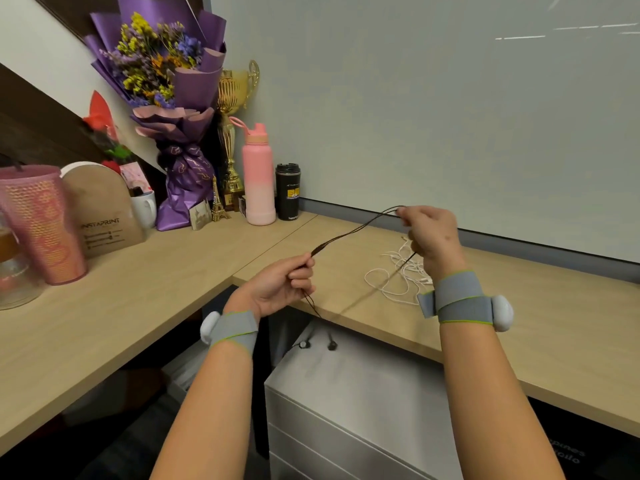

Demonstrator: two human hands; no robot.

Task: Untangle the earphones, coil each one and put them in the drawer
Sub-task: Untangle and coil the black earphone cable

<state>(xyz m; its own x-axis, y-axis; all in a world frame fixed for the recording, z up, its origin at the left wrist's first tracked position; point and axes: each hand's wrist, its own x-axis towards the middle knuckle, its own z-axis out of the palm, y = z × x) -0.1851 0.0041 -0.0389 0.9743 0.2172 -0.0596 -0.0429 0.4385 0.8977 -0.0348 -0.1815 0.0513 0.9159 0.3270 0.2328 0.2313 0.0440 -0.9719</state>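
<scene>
A black earphone cable [353, 232] is stretched doubled between my two hands above the desk. My left hand [280, 285] pinches its lower end, and the two black earbuds [317, 344] dangle below over the grey drawer unit [363, 403]. My right hand [429, 233] grips the upper loop of the same cable, raised near the wall. A white earphone [398, 275] lies in a loose tangle on the desk, just left of my right wrist. The drawer unit stands under the desk; its drawers look closed.
An L-shaped wooden desk [138, 289] runs left and right. At the back left stand a pink bottle [258, 178], a black tumbler [287, 192], a gold trophy [232, 133], a purple bouquet [173, 109], a white mug [145, 207] and a pink cup [41, 223].
</scene>
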